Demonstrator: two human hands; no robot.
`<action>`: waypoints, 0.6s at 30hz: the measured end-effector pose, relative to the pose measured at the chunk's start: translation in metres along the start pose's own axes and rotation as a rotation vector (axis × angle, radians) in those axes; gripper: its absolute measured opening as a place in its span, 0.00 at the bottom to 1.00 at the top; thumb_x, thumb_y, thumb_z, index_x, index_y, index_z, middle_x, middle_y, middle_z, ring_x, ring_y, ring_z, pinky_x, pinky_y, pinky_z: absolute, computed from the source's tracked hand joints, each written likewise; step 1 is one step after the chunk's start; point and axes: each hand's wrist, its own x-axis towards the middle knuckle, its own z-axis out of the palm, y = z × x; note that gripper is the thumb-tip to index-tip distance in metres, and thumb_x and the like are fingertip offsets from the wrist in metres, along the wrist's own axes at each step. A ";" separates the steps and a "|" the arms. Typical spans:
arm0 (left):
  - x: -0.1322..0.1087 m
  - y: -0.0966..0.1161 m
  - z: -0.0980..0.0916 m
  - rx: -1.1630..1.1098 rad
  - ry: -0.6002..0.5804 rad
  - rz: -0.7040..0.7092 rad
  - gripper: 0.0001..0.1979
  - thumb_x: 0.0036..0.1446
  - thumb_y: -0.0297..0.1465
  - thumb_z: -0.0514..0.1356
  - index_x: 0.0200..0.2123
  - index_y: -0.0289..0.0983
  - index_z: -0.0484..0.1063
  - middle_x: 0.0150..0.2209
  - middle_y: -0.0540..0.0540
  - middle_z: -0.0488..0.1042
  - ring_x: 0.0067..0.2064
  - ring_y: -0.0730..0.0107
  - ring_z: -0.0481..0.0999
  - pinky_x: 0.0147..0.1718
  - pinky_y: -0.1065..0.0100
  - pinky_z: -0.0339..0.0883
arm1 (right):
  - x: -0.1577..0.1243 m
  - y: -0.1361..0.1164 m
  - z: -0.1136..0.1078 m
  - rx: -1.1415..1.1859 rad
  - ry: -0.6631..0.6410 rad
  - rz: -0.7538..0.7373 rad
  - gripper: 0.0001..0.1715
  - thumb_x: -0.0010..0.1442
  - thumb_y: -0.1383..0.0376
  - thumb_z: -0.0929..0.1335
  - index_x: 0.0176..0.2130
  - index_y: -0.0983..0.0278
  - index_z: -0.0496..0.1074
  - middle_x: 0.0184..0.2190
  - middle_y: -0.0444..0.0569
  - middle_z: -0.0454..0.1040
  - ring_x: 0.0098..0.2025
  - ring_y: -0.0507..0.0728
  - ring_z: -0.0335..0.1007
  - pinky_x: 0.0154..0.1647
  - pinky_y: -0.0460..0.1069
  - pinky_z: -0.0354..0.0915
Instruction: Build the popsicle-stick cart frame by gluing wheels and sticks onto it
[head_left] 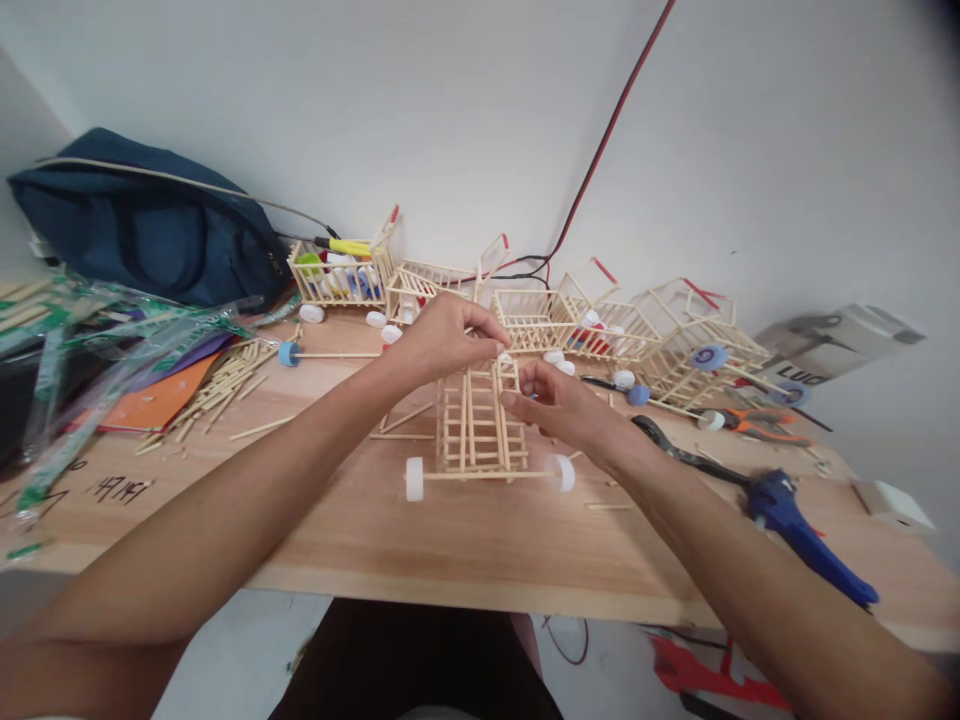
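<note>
A small cart of thin wooden sticks (454,425) stands on the table in front of me, its barred side facing up. Along its near end runs a stick axle (487,476) with a white bottle-cap wheel (415,479) at the left and another white wheel (561,473) at the right. My left hand (454,335) reaches over the cart's far end, thumb and fingertips pinched together; what they hold is too small to make out. Beside the right edge, my right hand (559,398) has curled fingers, with the thumb and forefinger closed at the cart's frame.
Several finished stick carts (341,275) line the wall. A blue glue gun (806,535) and orange-handled pliers (761,425) lie right. Loose sticks (221,385), orange sheet (150,395), plastic wrappers (112,400) and a blue bag (150,220) are left. A loose axle with blue wheel (289,354) lies behind.
</note>
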 end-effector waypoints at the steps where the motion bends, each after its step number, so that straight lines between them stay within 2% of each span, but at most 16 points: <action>1: 0.000 0.000 0.000 -0.001 0.003 0.004 0.06 0.47 0.24 0.64 0.29 0.35 0.82 0.31 0.47 0.83 0.36 0.67 0.81 0.36 0.71 0.71 | 0.000 0.000 0.000 -0.003 0.000 -0.001 0.25 0.49 0.49 0.74 0.37 0.59 0.62 0.30 0.41 0.63 0.27 0.50 0.57 0.25 0.47 0.55; 11: 0.001 -0.003 0.001 0.011 0.010 0.006 0.06 0.47 0.24 0.64 0.29 0.35 0.82 0.31 0.47 0.83 0.36 0.66 0.81 0.36 0.71 0.70 | 0.000 0.001 0.000 -0.031 0.000 -0.012 0.24 0.51 0.49 0.73 0.37 0.60 0.63 0.30 0.42 0.66 0.27 0.50 0.59 0.25 0.46 0.56; 14: 0.001 -0.003 0.000 -0.001 0.008 0.011 0.06 0.48 0.25 0.64 0.29 0.35 0.82 0.31 0.47 0.83 0.36 0.66 0.81 0.36 0.71 0.70 | -0.001 0.001 -0.006 -0.056 -0.001 -0.017 0.25 0.51 0.49 0.74 0.39 0.61 0.66 0.32 0.45 0.70 0.30 0.52 0.64 0.26 0.47 0.59; 18: 0.000 -0.003 0.000 -0.008 -0.004 0.019 0.06 0.48 0.25 0.64 0.30 0.35 0.82 0.31 0.47 0.83 0.36 0.66 0.81 0.37 0.71 0.70 | -0.019 0.001 -0.022 -0.184 0.105 -0.129 0.22 0.57 0.48 0.69 0.42 0.61 0.69 0.39 0.50 0.74 0.36 0.56 0.70 0.33 0.50 0.65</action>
